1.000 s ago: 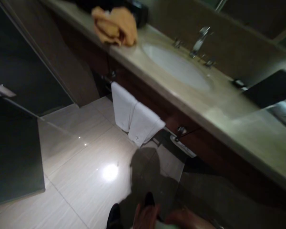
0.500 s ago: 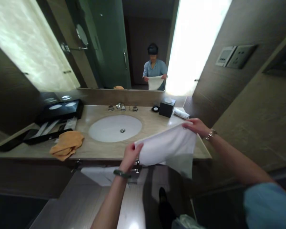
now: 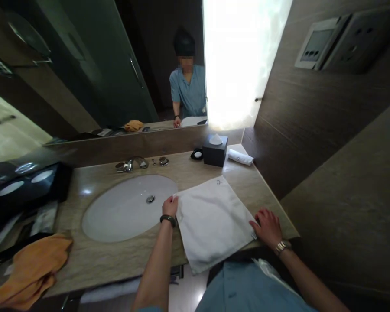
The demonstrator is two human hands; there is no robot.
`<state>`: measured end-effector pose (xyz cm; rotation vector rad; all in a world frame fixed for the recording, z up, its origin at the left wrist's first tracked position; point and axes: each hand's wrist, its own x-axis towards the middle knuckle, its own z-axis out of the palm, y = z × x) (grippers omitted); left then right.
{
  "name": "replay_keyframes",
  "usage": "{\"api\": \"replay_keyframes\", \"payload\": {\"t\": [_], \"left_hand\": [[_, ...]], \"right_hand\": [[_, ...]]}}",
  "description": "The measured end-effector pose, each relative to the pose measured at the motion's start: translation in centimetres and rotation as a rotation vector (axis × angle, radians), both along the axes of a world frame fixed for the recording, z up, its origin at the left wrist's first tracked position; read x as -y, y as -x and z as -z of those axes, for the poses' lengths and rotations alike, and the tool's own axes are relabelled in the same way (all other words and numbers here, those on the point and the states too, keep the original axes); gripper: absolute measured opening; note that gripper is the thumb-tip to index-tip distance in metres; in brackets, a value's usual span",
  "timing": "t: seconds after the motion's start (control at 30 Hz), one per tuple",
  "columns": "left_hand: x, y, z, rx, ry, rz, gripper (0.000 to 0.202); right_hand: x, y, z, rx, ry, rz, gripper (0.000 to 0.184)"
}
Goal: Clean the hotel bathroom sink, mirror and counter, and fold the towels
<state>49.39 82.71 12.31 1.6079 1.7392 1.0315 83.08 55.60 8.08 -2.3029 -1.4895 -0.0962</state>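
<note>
A white towel lies spread flat on the marble counter, to the right of the oval sink; its near edge hangs over the counter's front. My left hand, with a dark bracelet at the wrist, pinches the towel's left edge beside the basin. My right hand, a watch on its wrist, rests with fingers spread on the towel's right corner.
An orange cloth lies at the counter's near left, beside a black tray of amenities. A faucet, a black tissue box and a rolled white towel stand at the back. The mirror shows my reflection. Wall sockets sit upper right.
A second ago I looked down at the floor and vanity. Then I held the towel up in both hands; now it lies flat on the counter and I stand closer.
</note>
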Motion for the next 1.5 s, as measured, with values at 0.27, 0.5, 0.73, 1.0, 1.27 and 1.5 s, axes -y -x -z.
{"api": "replay_keyframes", "payload": {"t": [0.27,0.5,0.73,1.0,1.27,1.5], "left_hand": [[-1.1,0.5,0.3,0.141,0.030,0.119,0.029],[-0.1,-0.5,-1.7,0.351,0.057,0.340,0.033],[3.1,-3.6,-4.1,0.542,0.097,0.568,0.035],[7.6,-8.8,-3.3,0.378,0.108,0.757,0.036],[11.9,-12.2,-2.0,-0.032,0.046,1.090,0.048],[10.2,-2.9,-1.6,-0.174,-0.194,1.091,0.051]], "right_hand": [[-2.8,1.9,-3.5,-0.633,-0.252,0.182,0.021],[-13.0,14.8,-7.9,-1.016,-0.011,-0.186,0.029],[-12.4,8.9,-7.0,-0.707,-0.261,0.218,0.030],[-16.1,3.8,-5.7,-0.539,-0.313,0.314,0.048],[-8.4,7.2,-2.5,-0.616,-0.343,0.182,0.039],[-8.1,9.0,-2.2,-0.482,-0.286,0.104,0.033]]}}
